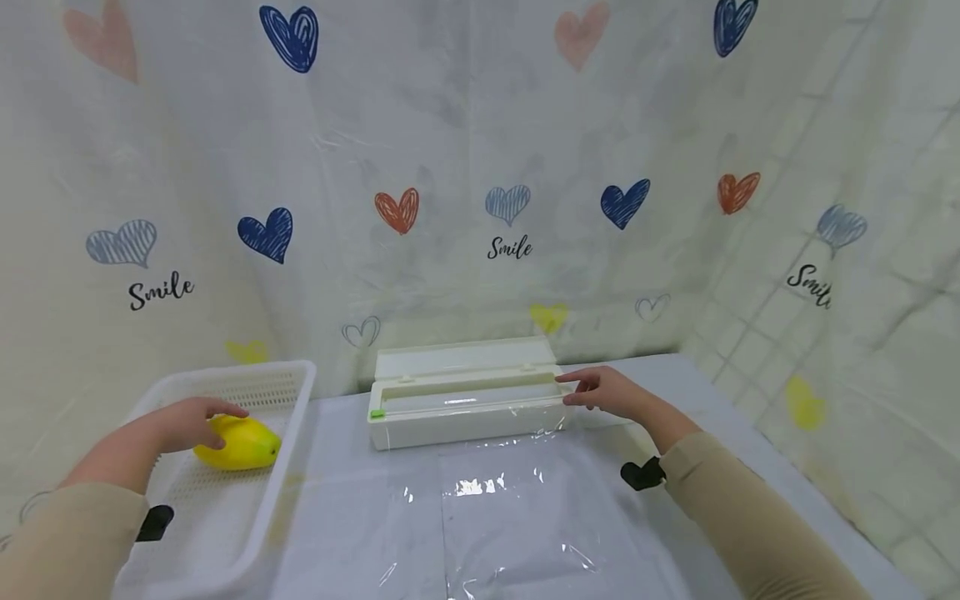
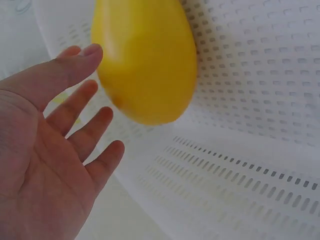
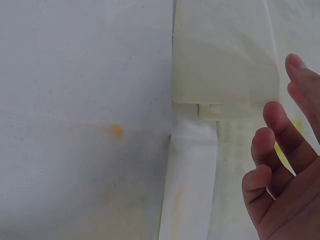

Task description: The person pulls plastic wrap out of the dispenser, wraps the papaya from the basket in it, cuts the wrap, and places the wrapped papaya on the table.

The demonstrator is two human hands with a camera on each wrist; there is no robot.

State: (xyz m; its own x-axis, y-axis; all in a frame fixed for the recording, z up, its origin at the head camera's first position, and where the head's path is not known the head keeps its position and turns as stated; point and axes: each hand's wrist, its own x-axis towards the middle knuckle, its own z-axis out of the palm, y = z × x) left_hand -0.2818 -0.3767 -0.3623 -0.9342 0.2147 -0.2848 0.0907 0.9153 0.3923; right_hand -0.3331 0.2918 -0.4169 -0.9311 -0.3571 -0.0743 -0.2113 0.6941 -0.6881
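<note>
Yellow, smooth oval fruit [image 1: 246, 447] lies unlifted in a white perforated plastic basket [image 1: 262, 385], lower left! Left hand [image 1: 183, 423], fingers spread beside it, grips nothing; right hand [image 1: 609, 392], loosely bent, empty, is at the long white plastic box [image 1: 472, 425], contact unclear. Lid [image 1: 465, 358] already up, clear glossy plastic sheet [image 1: 517, 508] spread lower centre; the basket's wall stands between fruit and sheet.

The work area contains one left hand [image 1: 180, 423], one right hand [image 1: 609, 392], one yellow fruit [image 1: 246, 446], one perforated basket [image 1: 295, 433], one film dispenser [image 1: 457, 431] and one green tab [image 1: 377, 413]. The printed backdrop [image 1: 450, 108] carries three "Smile" inscriptions [image 1: 510, 247], four dark-blue hearts [image 1: 626, 203], two red hearts [image 1: 397, 210] and three striped light-blue hearts [image 1: 507, 204].
</note>
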